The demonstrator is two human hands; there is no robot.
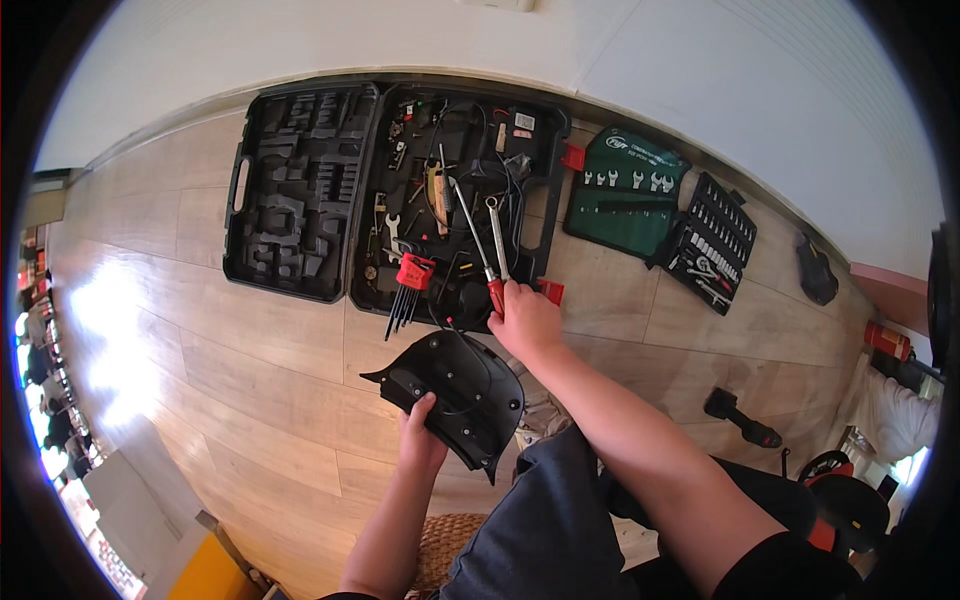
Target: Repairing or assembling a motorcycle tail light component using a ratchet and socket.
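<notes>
My left hand (420,438) grips the lower edge of a curved black plastic panel (478,383), its thumb on the side facing me. Small screws and a thin black cable show on the panel. Over the right side of an open black tool case (556,205), my right hand (527,318) is closed round the handle of a red-handled screwdriver (493,290). The screwdriver's long shaft points up and left. A combination wrench (500,235) lies beside it, its lower end running under my fingers; whether I hold it too I cannot tell. A red hex key holder (416,271) sits at the case's front edge.
The case's lid (290,190) lies open at left. Right of the case are a green wrench pouch (625,200), a socket set (708,245) and a black power tool (816,270). Another black tool (742,418) lies on the wooden floor (270,370). A wall (400,40) runs behind.
</notes>
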